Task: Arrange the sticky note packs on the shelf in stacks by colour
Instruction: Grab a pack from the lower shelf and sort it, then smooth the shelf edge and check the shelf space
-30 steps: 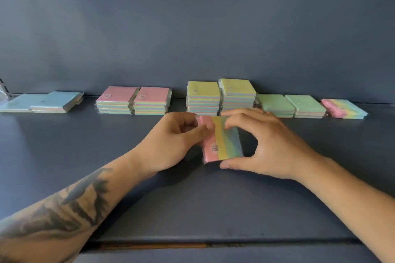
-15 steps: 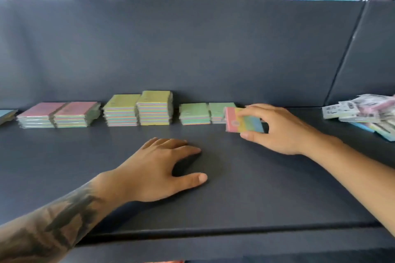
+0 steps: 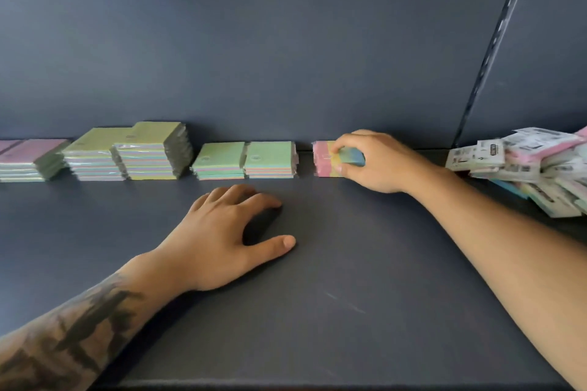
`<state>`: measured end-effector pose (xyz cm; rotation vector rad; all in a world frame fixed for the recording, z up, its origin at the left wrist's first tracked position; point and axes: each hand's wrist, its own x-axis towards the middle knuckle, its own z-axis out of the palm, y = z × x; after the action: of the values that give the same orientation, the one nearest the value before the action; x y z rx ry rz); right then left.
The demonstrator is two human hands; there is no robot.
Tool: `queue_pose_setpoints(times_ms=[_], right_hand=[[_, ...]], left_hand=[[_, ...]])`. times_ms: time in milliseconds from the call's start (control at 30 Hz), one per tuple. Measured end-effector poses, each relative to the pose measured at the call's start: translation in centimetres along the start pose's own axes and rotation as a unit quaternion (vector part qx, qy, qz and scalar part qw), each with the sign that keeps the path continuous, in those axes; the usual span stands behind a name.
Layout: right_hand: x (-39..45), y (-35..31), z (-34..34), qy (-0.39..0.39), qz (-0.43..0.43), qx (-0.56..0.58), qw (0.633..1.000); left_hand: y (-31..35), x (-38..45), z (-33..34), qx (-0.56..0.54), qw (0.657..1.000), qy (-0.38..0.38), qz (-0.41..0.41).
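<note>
A striped pack (image 3: pixel 324 158) is gripped by the curled fingers of the right hand (image 3: pixel 378 162) on the shelf (image 3: pixel 349 295); the left hand (image 3: pixel 219 241) is rested flat, fingers relaxed.

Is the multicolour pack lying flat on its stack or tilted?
Flat, as far as visible: the multicolour pack lies level on its stack, though the right hand covers its right side.

Dark blue-grey back panel (image 3: pixel 254 41); slotted upright (image 3: pixel 495 41) (right side).
</note>
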<state>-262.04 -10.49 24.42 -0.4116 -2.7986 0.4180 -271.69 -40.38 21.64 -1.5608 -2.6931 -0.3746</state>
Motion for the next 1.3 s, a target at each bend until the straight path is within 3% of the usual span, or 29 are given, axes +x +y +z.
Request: queue_pose_setpoints(times_ms=[933,1100,1300], right_hand=[[-1.1,-1.0,1.2,0.019,0.019,-0.064,0.998],[-6.8,-3.9,-1.1,0.031,0.041,-0.067,0.996],[-20.1,-4.1,-4.1,0.009,0.003,-0.001,1.0]], left_hand=[[-0.3,0.7,-0.5,-0.006,0.999,-0.041,-0.011],[2.8,-1.5,-0.8,0.041,0.998,-0.037,-0.007],[13.6,-6.2,0.8,0.015,0.999,-0.034,0.008]])
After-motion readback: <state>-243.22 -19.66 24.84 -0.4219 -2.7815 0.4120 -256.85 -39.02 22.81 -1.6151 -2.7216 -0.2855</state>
